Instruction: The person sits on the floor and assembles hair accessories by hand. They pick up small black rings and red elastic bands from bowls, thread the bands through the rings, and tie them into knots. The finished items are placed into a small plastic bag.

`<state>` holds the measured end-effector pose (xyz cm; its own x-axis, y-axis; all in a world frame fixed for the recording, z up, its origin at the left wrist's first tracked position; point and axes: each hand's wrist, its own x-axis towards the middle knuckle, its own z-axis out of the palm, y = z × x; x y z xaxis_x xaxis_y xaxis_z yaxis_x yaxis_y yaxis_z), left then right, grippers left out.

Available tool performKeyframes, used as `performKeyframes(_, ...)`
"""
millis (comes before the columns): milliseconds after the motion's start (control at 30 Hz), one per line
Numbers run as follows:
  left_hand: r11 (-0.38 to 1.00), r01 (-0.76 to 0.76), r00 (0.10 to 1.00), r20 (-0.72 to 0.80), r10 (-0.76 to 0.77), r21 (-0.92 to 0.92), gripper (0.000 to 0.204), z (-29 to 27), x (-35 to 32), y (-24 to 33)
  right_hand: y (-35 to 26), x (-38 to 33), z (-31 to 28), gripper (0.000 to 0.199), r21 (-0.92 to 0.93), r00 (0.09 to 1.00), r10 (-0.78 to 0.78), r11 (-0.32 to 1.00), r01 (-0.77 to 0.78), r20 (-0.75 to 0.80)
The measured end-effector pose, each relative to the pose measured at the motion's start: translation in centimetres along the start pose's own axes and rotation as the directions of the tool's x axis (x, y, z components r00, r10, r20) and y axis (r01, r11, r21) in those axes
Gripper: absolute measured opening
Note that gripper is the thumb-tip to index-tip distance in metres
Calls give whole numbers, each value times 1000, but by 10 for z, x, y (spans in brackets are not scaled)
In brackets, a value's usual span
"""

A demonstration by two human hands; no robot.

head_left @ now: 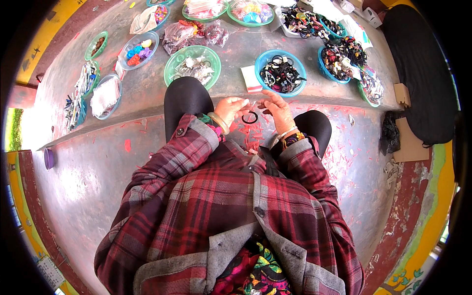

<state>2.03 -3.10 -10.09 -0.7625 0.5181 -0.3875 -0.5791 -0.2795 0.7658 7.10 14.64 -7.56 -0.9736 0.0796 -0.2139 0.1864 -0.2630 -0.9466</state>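
Black hair tie [250, 117] hangs between your two hands, just above your knees and in front of the bench [147, 88] edge, so it stays close to your body where you can see it. Your left hand [230, 109] has its fingers curled together near the tie's left side; I cannot tell if they touch it. Your right hand [278, 110] has fingers bent, seeming to pinch the tie's upper part. Both wrists are turned inward, elbows at your sides. Farther on, a blue bowl [280, 73] of dark hair ties stands just beyond your hands for easy reach, beside a green bowl [192, 66].
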Motion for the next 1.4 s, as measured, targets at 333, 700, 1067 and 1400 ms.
performKeyframes(333,970,-136,987,108,116,202,23,6,-3,-5,13,3,-2,13,-40,990,79,996,-74,117)
performKeyframes(700,985,-55,996,80,42,161,24,7,-2,2,12,2,-2,11,26,999,21,999,-22,37)
performKeyframes(1067,985,-140,977,172,123,95,28,2,0,-5,7,0,1,10,-67,997,-37,997,32,-74)
performKeyframes(1400,176,-628,674,418,609,758,26,-6,7,-1,2,-1,5,6,-478,990,-130,867,138,51)
